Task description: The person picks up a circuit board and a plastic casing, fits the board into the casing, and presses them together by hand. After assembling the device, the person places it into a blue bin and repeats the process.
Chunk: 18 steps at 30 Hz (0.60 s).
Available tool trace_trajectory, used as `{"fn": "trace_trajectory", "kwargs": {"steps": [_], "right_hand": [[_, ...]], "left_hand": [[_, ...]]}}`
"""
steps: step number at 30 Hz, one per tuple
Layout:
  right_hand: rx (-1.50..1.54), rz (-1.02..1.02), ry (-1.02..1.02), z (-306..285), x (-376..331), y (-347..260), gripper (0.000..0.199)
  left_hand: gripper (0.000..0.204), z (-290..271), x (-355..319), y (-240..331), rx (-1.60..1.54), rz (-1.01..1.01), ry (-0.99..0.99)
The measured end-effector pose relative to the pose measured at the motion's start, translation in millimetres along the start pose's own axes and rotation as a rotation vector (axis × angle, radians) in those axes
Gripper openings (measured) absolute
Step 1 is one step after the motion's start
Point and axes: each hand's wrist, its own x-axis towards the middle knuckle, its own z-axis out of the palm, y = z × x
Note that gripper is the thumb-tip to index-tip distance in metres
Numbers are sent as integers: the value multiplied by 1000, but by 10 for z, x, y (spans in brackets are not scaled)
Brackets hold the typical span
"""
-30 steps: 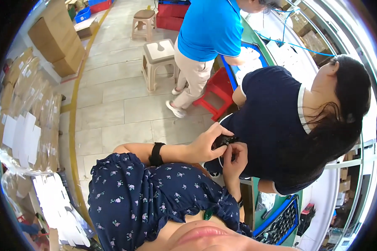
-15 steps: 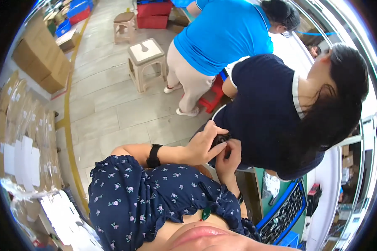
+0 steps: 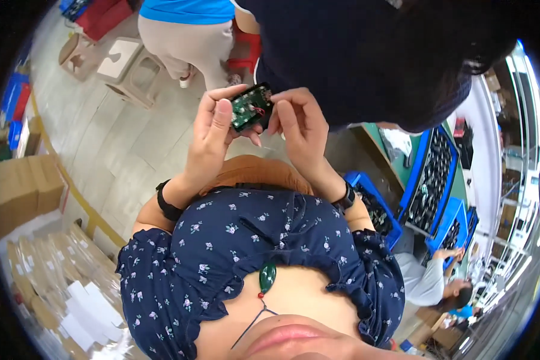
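change since earlier frames: both hands have come up from waist level to mid-view, and the small board now shows its green face where before only a dark lump showed between the fingers; the person in dark blue now fills the top of the view.
head view, held thing: small circuit board (image 3: 251,107), green face with a dark edge and a red wire on it, tilted, held in the air above the person's lap, between the two hands.
head view, left hand: left hand (image 3: 211,139) raised, palm side toward the camera; grip clamped on the left end of the circuit board, thumb over its face and fingers behind it.
head view, right hand: right hand (image 3: 300,129) raised just beside the board; grip pinched on its right end with the fingertips, the other fingers curled.
head view, wrists: black wristband (image 3: 167,204) on the left wrist, dark watch (image 3: 344,197) on the right.
head view, clothing: dark blue flowered top (image 3: 252,258), green pendant (image 3: 267,277) on a cord at the neck.
head view, behind hands: person in a dark blue shirt (image 3: 366,54) close ahead, bent over, touching neither hand.
head view, right side: blue trays (image 3: 433,174) of small dark parts on a green table (image 3: 383,157).
head view, left side: cardboard boxes (image 3: 24,191) on the floor, plastic stools (image 3: 129,66) farther off.
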Motion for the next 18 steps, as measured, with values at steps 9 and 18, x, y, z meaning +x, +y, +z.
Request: {"fn": "trace_trajectory", "kwargs": {"steps": [9,18], "right_hand": [[-415,-289,-58,-17,-102,51,20],[-111,-105,37,78,-97,54,12]], "left_hand": [[40,40,-37,9,2,-11,7],[48,-107,-36,29,243,201,-176]]}}
